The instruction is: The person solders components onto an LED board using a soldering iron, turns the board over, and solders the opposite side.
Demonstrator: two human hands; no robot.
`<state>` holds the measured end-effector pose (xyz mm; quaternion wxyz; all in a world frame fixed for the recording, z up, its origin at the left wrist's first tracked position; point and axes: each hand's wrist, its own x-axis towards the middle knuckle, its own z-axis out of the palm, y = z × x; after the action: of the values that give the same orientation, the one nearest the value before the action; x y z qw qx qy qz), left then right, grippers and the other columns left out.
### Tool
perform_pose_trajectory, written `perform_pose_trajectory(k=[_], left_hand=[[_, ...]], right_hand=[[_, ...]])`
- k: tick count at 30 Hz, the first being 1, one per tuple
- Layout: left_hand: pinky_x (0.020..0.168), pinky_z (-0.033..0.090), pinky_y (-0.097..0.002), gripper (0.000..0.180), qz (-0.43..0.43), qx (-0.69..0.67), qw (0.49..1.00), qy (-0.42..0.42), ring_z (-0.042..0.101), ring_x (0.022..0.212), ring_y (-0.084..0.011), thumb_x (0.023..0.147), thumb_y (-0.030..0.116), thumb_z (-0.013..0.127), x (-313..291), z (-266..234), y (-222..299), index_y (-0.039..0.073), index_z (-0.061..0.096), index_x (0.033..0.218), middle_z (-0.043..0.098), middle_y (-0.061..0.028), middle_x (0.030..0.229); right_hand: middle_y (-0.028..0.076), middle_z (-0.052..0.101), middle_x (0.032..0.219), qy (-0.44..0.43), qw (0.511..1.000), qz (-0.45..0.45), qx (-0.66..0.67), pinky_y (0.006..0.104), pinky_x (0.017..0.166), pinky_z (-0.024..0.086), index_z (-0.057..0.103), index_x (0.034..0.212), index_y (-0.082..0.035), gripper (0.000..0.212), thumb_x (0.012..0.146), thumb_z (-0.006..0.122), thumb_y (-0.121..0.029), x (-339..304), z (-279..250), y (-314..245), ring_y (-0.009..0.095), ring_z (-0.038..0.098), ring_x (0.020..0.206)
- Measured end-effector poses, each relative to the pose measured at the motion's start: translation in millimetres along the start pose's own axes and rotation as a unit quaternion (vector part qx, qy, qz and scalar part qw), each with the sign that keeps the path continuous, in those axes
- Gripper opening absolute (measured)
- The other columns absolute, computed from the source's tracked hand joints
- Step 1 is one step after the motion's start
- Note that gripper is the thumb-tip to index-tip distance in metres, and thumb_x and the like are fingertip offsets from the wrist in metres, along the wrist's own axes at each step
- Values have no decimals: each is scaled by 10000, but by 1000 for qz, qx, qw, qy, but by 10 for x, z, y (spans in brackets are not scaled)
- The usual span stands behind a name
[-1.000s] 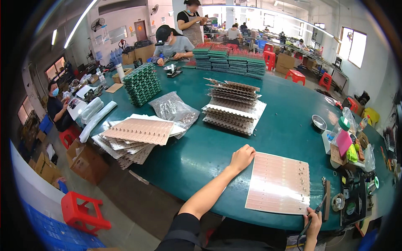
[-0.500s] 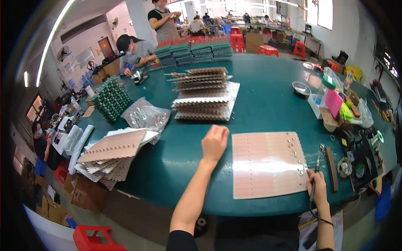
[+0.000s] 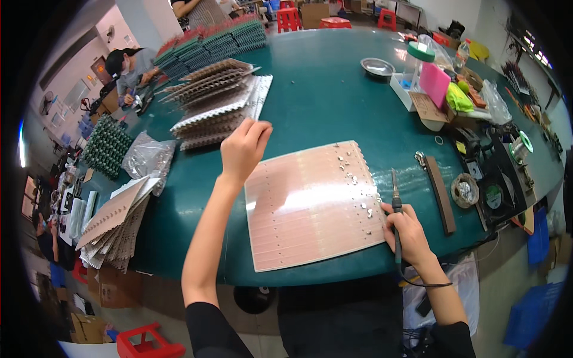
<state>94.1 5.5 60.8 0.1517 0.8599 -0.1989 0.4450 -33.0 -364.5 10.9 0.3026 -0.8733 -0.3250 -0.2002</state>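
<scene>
A flat pinkish panel (image 3: 304, 206) with a notched right edge lies on the green table before me. Small silvery pieces (image 3: 354, 179) are scattered along its right side. My right hand (image 3: 406, 230) is wrapped around a soldering iron (image 3: 396, 194) beside the panel's right edge, tip pointing away from me and cable trailing over the wrist. At the far left corner of the panel my left hand (image 3: 243, 149) is raised, its fingers curled and pressed together. Anything between those fingertips is hidden or too small to make out.
Beyond my left hand stands a stack of notched panels (image 3: 218, 110); more panels (image 3: 116, 224) fan out at the left edge. On the right lie a brown bar (image 3: 440, 194), a round solder pot (image 3: 465, 190) and a white box (image 3: 403, 92). A co-worker (image 3: 128, 74) sits across the table.
The view has swung right and tilted, so the table's contents sit further left. My left hand has come up to the panel's far left corner. The right hand still grips the soldering iron.
</scene>
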Motion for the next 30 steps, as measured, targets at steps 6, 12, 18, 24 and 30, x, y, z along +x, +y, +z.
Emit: perform_pose_trajectory(k=[6,12,18,24,30], left_hand=[[595,514,-374,250,-22,-10,990,-136,645,721,-253,841,307,718,256,601,205,169,670,1044,610,-40,969],[757,520,-414,467,-51,-29,966,-253,614,941,-326,867,335,670,-211,557,563,25,613,1212,553,-148,1114],[836,494,-426,467,-31,-70,964,-254,599,975,-346,877,321,637,-473,606,613,10,608,1224,544,-173,1155],[843,487,-424,476,-16,-90,961,-261,590,981,-346,875,310,640,-534,431,527,12,587,1243,539,-178,1173],[846,486,-421,476,-38,-117,956,-265,591,970,-336,869,312,646,-583,409,518,19,588,1240,538,-166,1168]], right_hand=[[170,669,1092,15,1000,-3,5,407,755,506,501,875,-46,301,672,703,48,-20,-67,71,348,603,876],[139,604,849,46,998,-40,-8,400,678,498,509,904,-53,230,737,642,32,648,-163,229,335,596,781],[125,552,851,-62,992,-12,106,394,743,478,483,984,-94,163,837,548,-68,1296,461,755,335,563,869],[126,575,882,-66,998,11,16,398,801,481,518,955,-78,139,828,564,-44,1327,557,654,332,570,953],[146,639,1163,-32,984,-68,161,405,927,481,525,930,-52,225,789,699,-35,1201,792,283,347,578,1142]])
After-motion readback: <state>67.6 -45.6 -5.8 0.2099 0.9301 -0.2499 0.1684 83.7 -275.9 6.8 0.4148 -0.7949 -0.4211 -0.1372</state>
